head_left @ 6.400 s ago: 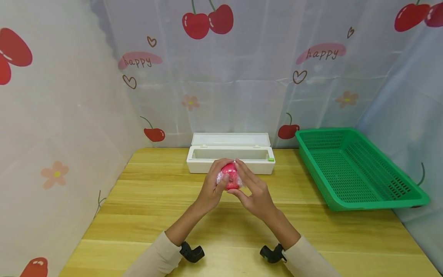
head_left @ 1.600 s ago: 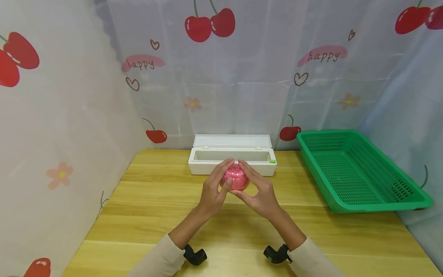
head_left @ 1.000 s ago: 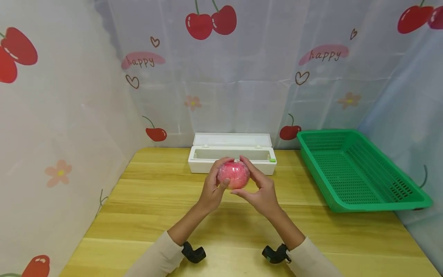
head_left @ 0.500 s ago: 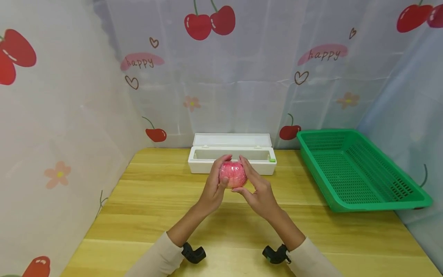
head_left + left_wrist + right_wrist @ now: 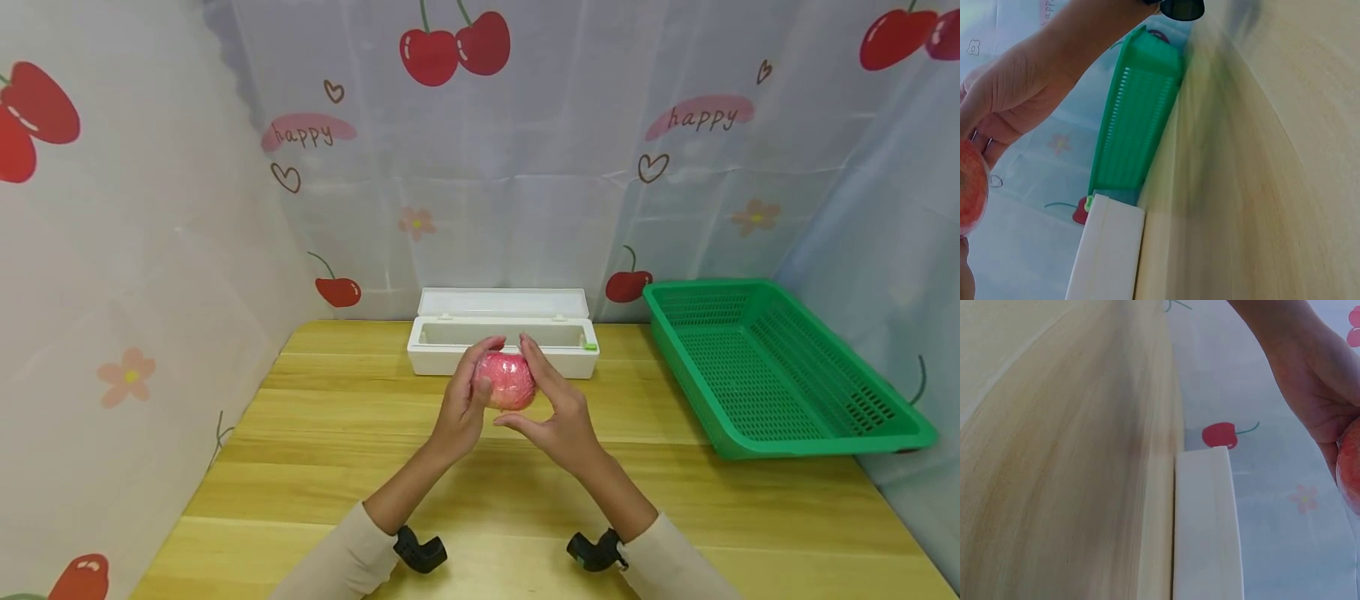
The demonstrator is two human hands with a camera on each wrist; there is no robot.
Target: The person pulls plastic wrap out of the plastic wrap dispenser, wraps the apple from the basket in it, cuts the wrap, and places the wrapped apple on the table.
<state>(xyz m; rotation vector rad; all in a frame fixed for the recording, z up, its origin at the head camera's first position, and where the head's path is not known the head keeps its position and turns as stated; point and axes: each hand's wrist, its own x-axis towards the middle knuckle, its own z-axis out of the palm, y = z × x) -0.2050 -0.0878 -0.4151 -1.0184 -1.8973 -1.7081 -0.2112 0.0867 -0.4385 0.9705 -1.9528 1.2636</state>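
Observation:
A red apple (image 5: pixel 508 381), shiny with clear plastic film, is up off the table between both hands. My left hand (image 5: pixel 457 408) grips it from the left, thumb across the near face and fingers behind. My right hand (image 5: pixel 564 412) curves round its right side; its fingers touch the apple, while the thumb lies just below. Only the apple's edge (image 5: pixel 971 187) shows in the left wrist view, against the right hand (image 5: pixel 1019 94). In the right wrist view, the apple (image 5: pixel 1350 465) meets the left hand (image 5: pixel 1316 378) at the right border.
Behind the hands, a long white box (image 5: pixel 442 362) with a green slider (image 5: pixel 590 347) stands with its lid (image 5: pixel 502 302) raised. A green slotted basket (image 5: pixel 825 451) is at the right. Cherry-print curtains (image 5: pixel 517 208) enclose the wooden table (image 5: pixel 330 450).
Bunched film stood out at the apple's sides at first; now it lies close. The apple has turned in the hands, showing a paler lower face. Both hands stay in about the same place.

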